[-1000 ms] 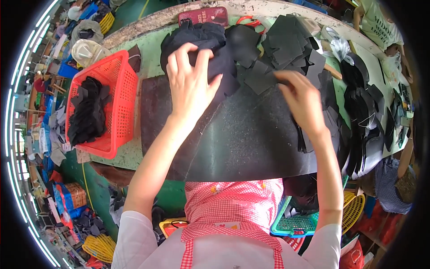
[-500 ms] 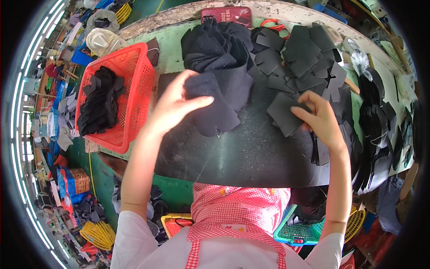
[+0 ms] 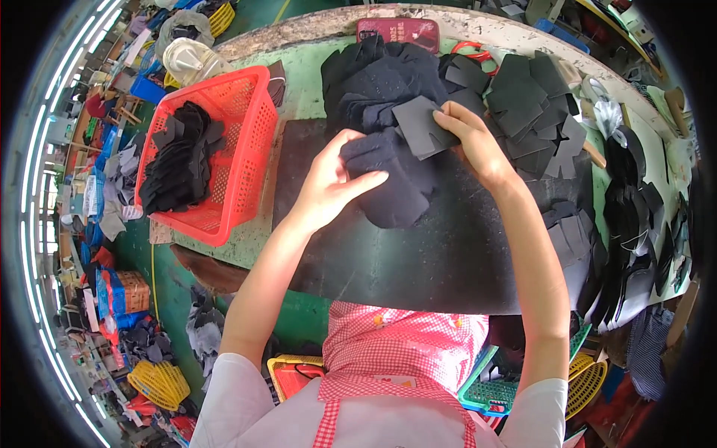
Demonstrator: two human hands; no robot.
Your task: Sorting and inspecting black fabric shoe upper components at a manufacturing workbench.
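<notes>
My left hand (image 3: 336, 179) grips a dark navy fabric piece (image 3: 392, 183) with a rounded lower end, thumb on top and fingers beneath. Between thumb and fingers, my right hand (image 3: 470, 138) pinches a thin dark grey cut sheet (image 3: 423, 128), whose left corner reaches over the fabric's upper part. Whether the two touch I cannot tell. Just behind lies a heap of navy fabric pieces (image 3: 373, 78). To its right, loose dark grey cut pieces (image 3: 526, 97) are piled in overlapping layers. Both hands are above a black work mat (image 3: 351, 261).
A red plastic basket (image 3: 250, 160) holding stacked black pieces (image 3: 183, 160) stands at left. A dark red case (image 3: 398, 33) lies at the back edge. More dark grey pieces (image 3: 571, 235) and hanging bundles of black strips (image 3: 627, 209) occupy the right side.
My right hand has carried the grey sheet leftward and up, from beside the grey pile to the navy fabric. The left hand keeps its hold on the fabric.
</notes>
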